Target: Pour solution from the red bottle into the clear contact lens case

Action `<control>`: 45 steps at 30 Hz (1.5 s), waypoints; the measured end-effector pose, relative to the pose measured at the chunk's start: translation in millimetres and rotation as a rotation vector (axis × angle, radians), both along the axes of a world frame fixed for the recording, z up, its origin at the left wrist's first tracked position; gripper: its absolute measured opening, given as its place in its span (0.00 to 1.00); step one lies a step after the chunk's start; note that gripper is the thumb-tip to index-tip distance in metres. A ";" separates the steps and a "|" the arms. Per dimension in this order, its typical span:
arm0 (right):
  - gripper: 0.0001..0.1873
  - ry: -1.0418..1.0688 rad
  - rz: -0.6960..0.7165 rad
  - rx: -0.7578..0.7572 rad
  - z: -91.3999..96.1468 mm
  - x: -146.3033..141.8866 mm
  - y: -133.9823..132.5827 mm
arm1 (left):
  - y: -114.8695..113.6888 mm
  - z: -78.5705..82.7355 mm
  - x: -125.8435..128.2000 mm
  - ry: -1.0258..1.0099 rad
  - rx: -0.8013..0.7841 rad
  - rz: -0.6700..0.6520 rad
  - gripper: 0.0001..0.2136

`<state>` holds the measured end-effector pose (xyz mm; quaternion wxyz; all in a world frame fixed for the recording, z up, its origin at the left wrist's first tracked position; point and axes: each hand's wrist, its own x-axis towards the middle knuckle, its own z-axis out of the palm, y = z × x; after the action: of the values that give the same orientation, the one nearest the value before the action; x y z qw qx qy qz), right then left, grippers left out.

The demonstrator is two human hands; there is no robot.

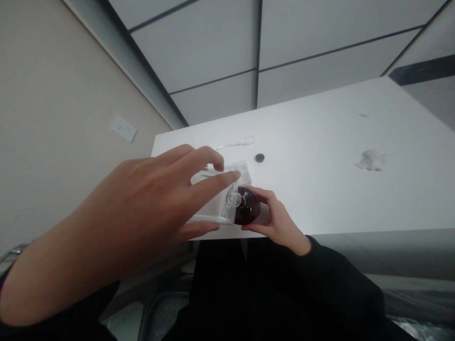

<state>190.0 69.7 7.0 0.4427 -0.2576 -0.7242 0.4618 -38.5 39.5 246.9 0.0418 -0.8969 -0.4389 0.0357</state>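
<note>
Left hand, clear box, right hand, dark bottle

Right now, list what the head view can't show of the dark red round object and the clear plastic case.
Head view:
- The dark red round object: one side hidden by the clear plastic case, the rest by the right hand.
- The case's far end: covered by the left hand.
- The small dark disc: too small to identify.

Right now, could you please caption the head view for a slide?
Left hand grips a clear plastic case over a dark red bottle held in the right hand, above a white table.
</note>
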 end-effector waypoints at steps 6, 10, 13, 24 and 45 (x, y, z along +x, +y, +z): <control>0.42 0.011 -0.001 -0.011 1.4 -1.0 -0.4 | 1.6 2.8 8.3 0.014 -0.003 -0.031 0.18; 0.42 0.002 -0.001 -0.025 1.0 -0.7 -0.2 | 3.0 4.1 11.7 0.035 0.011 -0.059 0.17; 0.42 0.008 0.004 -0.020 1.3 -0.2 0.0 | 4.2 4.6 13.5 0.050 0.024 -0.074 0.18; 0.42 -0.010 0.006 -0.041 2.7 -0.3 -1.4 | 6.4 5.8 17.9 0.067 0.024 -0.087 0.18; 0.43 -0.005 0.009 -0.072 -2.5 -0.1 -0.3 | 13.6 11.1 36.7 0.138 0.027 -0.179 0.17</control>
<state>189.9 69.5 4.5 0.4292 -0.2711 -0.7093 0.4891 -1.8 53.2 258.0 0.0870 -0.9273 -0.3535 0.0874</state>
